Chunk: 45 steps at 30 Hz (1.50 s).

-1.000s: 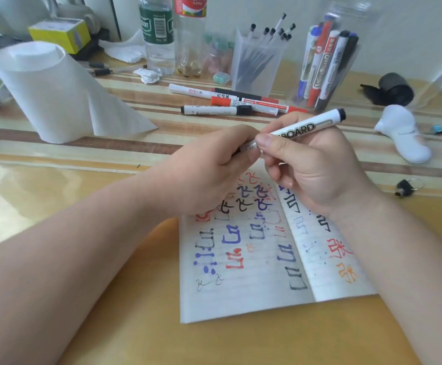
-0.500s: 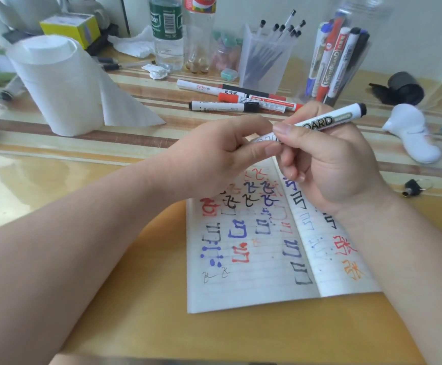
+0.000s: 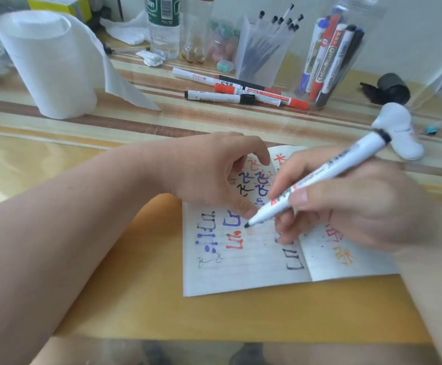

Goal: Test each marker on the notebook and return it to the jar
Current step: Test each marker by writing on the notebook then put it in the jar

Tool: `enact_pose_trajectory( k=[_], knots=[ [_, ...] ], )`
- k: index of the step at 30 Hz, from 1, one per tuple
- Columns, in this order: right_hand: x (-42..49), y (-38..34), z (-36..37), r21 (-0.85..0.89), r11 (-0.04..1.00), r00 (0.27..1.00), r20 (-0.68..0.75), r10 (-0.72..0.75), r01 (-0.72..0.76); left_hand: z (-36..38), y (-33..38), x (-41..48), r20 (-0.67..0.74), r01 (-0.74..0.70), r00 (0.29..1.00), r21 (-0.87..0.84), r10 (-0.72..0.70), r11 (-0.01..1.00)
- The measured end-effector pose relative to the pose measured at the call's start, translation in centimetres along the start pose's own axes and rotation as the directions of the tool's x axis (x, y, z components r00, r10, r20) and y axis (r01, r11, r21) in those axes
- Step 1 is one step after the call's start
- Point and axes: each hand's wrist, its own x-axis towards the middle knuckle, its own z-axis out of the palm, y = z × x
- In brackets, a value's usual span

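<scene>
Fingers [image 3: 297, 198] of R hand [image 3: 351, 204] narrow, pinching uncapped marker [image 3: 320, 175] low on its white barrel, thumb + forefinger on either side. Marker tilted, black end up-right, dark tip down-left at the left page of the notebook [image 3: 241, 264], seems to touch the paper just below L thumb. L hand [image 3: 209, 172] rests on upper left page, fingers curled under; can't tell if they hold anything. Notebook lies open on yellow tabletop [image 3: 135, 299], pages w/ red, blue, black scribbles. Jar [image 3: 372, 35] stands well apart at back right, several markers upright inside. Loose markers [image 3: 219, 96] lie just left of jar. Paper roll [image 3: 48, 67] at back left
</scene>
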Motion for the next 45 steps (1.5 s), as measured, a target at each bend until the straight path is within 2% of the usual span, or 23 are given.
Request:
enact_pose_trajectory(
  k=[3, 11, 23, 29, 33, 42, 45],
  knots=[
    [-1.0, 1.5, 1.5, -0.048, 0.998, 0.999, -0.027, 0.036, -0.037, 0.1, 0.2, 0.2, 0.029, 0.025, 0.999, 0.076, -0.027, 0.997],
    [-1.0, 2.1, 2.5, -0.13, 0.992, 0.984, -0.178, -0.019, -0.004, -0.2, 0.3, 0.5, 0.033, 0.105, 0.993, 0.113, -0.109, 0.988],
    [-1.1, 2.3, 2.9, -0.254, 0.967, 0.975, -0.22, -0.039, -0.019, -0.1, 0.0, 0.6, 0.029, 0.066, 0.997, 0.143, -0.071, 0.987],
    [-0.9, 2.3, 2.8, -0.24, 0.97, 0.957, -0.288, -0.04, -0.032, -0.1, 0.0, 0.6, 0.038, 0.076, 0.996, 0.147, -0.083, 0.986],
    [-0.9, 2.4, 2.7, -0.238, 0.971, 0.959, -0.28, -0.048, -0.021, 0.0, 0.1, 0.7, 0.035, 0.078, 0.996, 0.148, -0.084, 0.986],
    [-1.3, 2.1, 2.9, -0.238, 0.971, 0.986, -0.163, -0.04, 0.0, -0.2, 0.0, 0.6, 0.041, 0.081, 0.995, 0.148, -0.088, 0.986],
    [-1.1, 2.1, 2.6, -0.239, 0.971, 0.984, -0.175, -0.032, -0.011, -0.2, 0.1, 0.6, 0.043, 0.079, 0.995, 0.141, -0.085, 0.987]
  ],
)
